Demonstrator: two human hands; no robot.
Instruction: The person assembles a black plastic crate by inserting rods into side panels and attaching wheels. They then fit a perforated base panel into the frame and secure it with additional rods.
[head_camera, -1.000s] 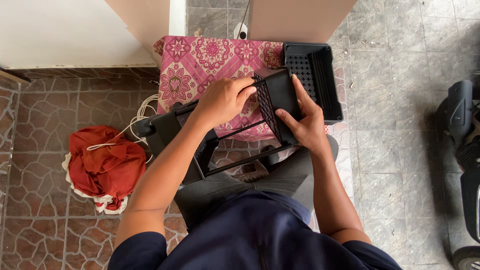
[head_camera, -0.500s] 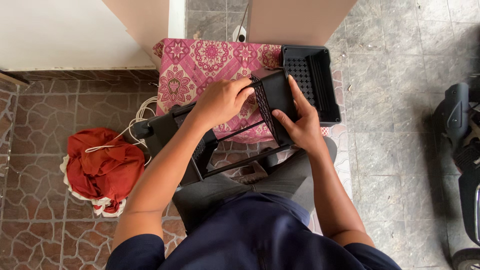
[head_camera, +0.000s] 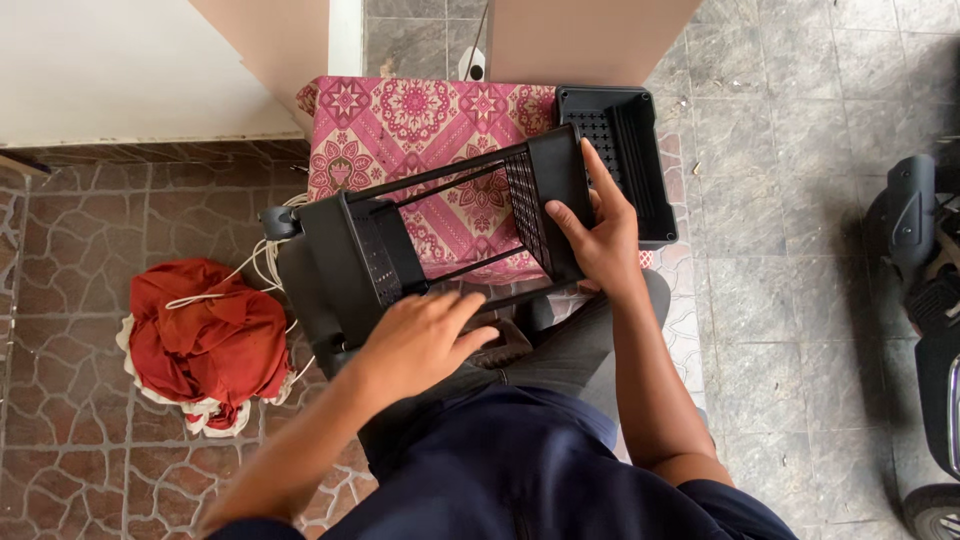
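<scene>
At the far left, a crumpled red cloth with a white edge lies on the brown stone-pattern floor tiles. A white cord runs from it toward the black plastic shelf rack, which is tipped on its side over the person's lap, its thin black rods spanning between two perforated trays. The rack's left tray sits near the cord, with a small round black caster at its upper corner.

The left hand lies palm-down over the rack's lower rod just beside the left tray, its fingers curled loosely over the bar; the view does not show whether they close fully around it. Behind the rack is a pink and red patterned cloth spread over a low surface.

The right hand grips the rack's right tray, thumb on the perforated face and fingers wrapped over the outer side, clamping its edge. Just to the right, a separate black perforated tray rests touching the patterned cloth's edge. At the far right edge stands part of a dark scooter on grey floor tiles.
</scene>
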